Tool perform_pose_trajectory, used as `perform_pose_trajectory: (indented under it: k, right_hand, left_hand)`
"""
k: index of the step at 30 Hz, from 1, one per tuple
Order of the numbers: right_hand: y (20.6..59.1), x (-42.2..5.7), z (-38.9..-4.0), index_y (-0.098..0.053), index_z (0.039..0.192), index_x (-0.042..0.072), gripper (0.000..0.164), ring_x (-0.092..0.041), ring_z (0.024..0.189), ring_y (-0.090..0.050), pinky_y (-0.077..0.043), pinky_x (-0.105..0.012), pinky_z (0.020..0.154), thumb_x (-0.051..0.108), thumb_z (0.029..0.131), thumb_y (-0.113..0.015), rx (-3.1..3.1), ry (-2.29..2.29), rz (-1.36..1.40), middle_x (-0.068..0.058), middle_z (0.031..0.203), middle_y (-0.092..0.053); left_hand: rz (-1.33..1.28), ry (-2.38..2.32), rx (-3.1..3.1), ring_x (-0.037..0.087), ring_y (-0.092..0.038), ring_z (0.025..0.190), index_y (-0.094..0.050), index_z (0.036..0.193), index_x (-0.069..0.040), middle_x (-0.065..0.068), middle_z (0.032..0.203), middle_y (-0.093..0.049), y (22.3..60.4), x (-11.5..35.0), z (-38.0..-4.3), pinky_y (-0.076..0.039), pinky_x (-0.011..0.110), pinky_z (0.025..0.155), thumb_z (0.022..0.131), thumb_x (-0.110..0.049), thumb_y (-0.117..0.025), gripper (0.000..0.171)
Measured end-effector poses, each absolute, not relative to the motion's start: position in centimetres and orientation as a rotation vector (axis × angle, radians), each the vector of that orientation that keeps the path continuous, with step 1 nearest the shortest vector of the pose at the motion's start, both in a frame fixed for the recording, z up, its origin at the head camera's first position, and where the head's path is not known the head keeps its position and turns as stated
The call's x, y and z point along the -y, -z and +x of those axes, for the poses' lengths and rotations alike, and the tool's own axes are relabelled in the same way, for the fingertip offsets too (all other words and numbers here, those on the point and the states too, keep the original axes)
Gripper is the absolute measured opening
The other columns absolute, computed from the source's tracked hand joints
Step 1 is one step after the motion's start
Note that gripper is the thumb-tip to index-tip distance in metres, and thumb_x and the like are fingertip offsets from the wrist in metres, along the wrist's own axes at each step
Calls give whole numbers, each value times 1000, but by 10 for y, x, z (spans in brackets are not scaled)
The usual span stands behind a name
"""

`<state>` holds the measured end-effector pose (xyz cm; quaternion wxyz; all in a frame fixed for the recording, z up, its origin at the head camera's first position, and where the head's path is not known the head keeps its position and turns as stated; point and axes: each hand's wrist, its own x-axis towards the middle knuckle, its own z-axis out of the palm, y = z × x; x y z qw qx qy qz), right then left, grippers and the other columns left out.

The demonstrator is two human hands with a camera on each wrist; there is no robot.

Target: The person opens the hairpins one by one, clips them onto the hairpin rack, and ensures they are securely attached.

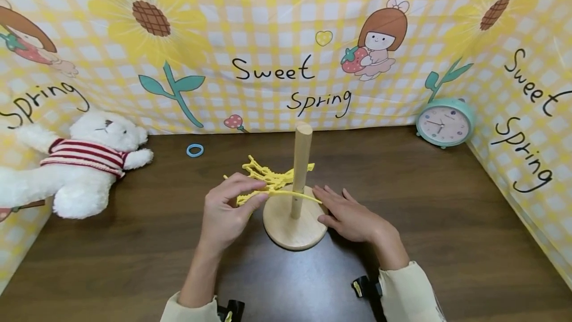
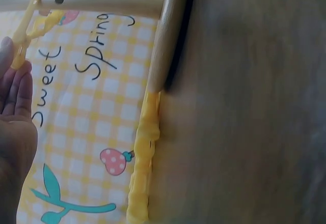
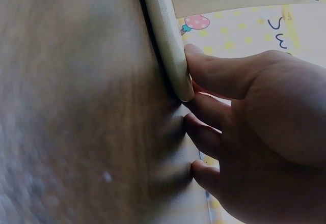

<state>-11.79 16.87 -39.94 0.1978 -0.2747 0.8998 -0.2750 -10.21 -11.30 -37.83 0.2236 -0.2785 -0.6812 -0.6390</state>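
Cream sleeves (image 1: 413, 294) lie closest to my head camera. My left hand (image 1: 230, 207) pinches a strand of knotted yellow cord (image 1: 273, 179), which crosses in front of the wooden peg (image 1: 302, 158), the rest bunched left and behind; my right hand (image 1: 359, 217), fingers loosely extended, touches the round base (image 1: 297, 236) at its rim. I'd judge the cord light, soft, snag-prone, best pinched by one strand; the base stiff, best held by its edge. Outward: blue ring (image 1: 195, 155), teddy bear (image 1: 85, 160), alarm clock (image 1: 444, 123); I see no container.

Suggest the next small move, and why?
Perhaps have the right hand take the far end of the thin yellow strand: the left hand pinches it, it crosses before the round upright wooden post, and the right hand's fingers touch the flat round wooden base instead.
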Motion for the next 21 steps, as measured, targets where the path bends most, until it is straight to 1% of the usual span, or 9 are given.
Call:
perform_pose_trajectory:
  k: [2,6,10,12,17,21]
  right_hand:
    - [399,-168,-117,-20,162,6,66,-30,154,-13,-1,-56,122,22,107,-54,-2521,772,-763,-13,165,-23]
    - [400,-166,-117,-21,162,6,66,-30,154,-13,-1,-57,122,22,107,-55,-2527,770,-765,-14,165,-23]
    - [400,-167,-118,-21,162,8,66,-30,154,-12,-1,-57,122,23,107,-54,-2533,747,-769,-14,166,-22]
    - [400,-167,-118,-24,161,8,64,-30,154,-12,-1,-56,122,24,107,-54,-2537,731,-762,-14,165,-23]
    - [399,-166,-118,-36,157,6,56,-30,154,-13,-2,-55,123,24,107,-55,-2546,715,-749,-14,162,-32]
    - [398,-166,-118,-37,156,6,56,-31,154,-13,-2,-56,122,24,107,-55,-2543,721,-755,-13,161,-34]
  left_hand:
    - [-774,1769,1889,21,-68,89,-76,96,9,16,91,-72,379,110,-102,-57,22,74,72,25,-78,30]
    - [-786,1802,1917,22,-68,91,-76,99,8,15,94,-72,378,105,-100,-57,25,78,74,22,-78,29]
    - [-815,1814,1922,24,-67,92,-75,102,8,16,96,-71,378,102,-100,-57,24,77,75,22,-77,30]
    - [-828,1826,1908,25,-67,94,-74,104,10,18,98,-70,379,103,-100,-57,24,79,76,22,-76,31]
    - [-843,1855,1888,27,-65,98,-71,107,12,19,102,-69,379,108,-99,-56,27,86,77,23,-75,32]
    - [-857,1855,1913,29,-65,98,-71,107,11,19,103,-69,380,110,-99,-55,28,87,77,21,-75,32]
